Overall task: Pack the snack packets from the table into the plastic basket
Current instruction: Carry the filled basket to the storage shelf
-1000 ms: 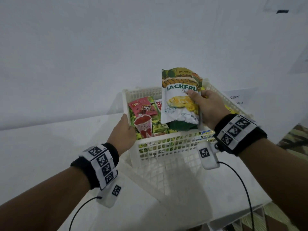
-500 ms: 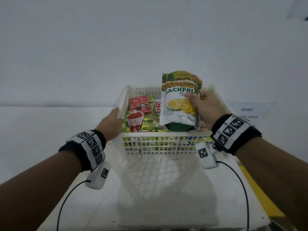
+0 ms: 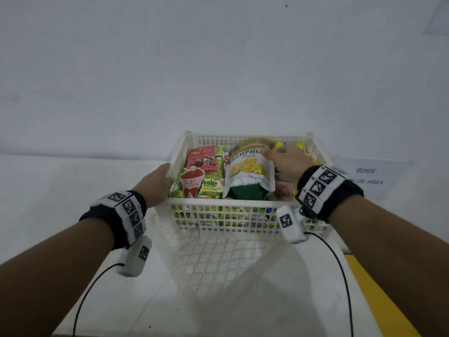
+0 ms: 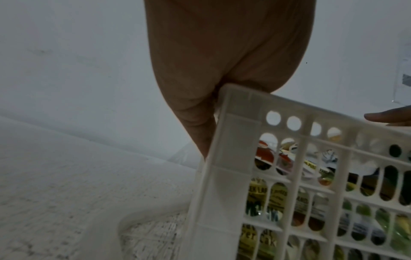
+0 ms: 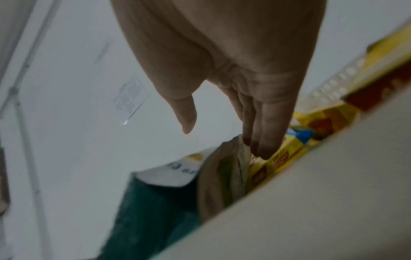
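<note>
basket (image 3: 245, 210): white plastic, placed on the table (image 3: 60, 190), frame centre | left hand (image 3: 155, 184): grip closed on the basket's left rim | right hand (image 3: 288, 161): fingers straight, grip open, laid on the jackfruit packet (image 3: 247, 173) leaning inside the basket, right of the pandan packet (image 3: 211, 187)

jackfruit packet (image 3: 247, 171): upright above basket → lying tilted inside basket (image 3: 233, 203) | right hand (image 3: 286, 161): fingers now straightened
</note>
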`<action>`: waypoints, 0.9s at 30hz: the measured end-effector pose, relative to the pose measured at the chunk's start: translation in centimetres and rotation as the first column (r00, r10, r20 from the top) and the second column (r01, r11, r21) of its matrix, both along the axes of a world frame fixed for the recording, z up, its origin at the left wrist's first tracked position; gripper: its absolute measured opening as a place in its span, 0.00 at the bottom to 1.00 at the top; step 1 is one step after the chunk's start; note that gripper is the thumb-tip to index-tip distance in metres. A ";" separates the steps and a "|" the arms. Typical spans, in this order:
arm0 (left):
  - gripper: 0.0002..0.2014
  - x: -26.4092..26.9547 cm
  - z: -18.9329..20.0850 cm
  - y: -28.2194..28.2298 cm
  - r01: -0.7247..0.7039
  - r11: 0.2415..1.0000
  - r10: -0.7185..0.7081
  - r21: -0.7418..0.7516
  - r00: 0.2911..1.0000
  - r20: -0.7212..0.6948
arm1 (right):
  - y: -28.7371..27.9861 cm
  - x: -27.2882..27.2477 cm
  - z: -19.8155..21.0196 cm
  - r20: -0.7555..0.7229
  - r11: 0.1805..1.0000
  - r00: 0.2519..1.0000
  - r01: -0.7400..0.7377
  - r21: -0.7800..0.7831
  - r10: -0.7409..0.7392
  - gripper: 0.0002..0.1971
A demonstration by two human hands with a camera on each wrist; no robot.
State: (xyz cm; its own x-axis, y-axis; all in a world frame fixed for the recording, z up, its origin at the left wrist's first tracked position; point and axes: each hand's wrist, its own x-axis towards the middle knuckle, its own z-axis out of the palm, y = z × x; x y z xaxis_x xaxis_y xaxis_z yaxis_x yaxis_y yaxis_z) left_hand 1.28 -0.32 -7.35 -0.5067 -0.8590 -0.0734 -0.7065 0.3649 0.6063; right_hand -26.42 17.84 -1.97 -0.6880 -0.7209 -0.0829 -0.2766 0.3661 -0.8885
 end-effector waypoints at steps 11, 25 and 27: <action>0.22 0.1 0.0 -0.3 0.006 0.999 -0.004 0.035 0.998 -0.061 | 7.3 -2.5 0.0 -0.629 0.977 0.763 0.211 0.019 -0.153 0.15; 0.27 -2.2 1.3 -1.7 -0.115 0.987 0.109 0.115 0.992 0.057 | 10.6 -6.1 -4.0 -0.209 0.940 0.941 0.303 0.160 -0.267 0.17; 0.25 -2.6 0.6 -1.4 -0.122 0.988 0.119 0.091 0.992 0.045 | 10.7 -6.2 -4.2 -0.201 0.942 0.942 0.299 0.151 -0.267 0.18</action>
State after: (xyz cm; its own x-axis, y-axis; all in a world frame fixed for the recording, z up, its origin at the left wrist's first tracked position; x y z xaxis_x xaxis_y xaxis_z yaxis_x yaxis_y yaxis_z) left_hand -1.36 -1.75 -6.79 -0.3951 -0.9020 -0.1738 -0.7658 0.2189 0.6047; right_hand -32.66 28.52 -6.18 -0.8767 -0.4784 -0.0509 -0.2833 0.5989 -0.7490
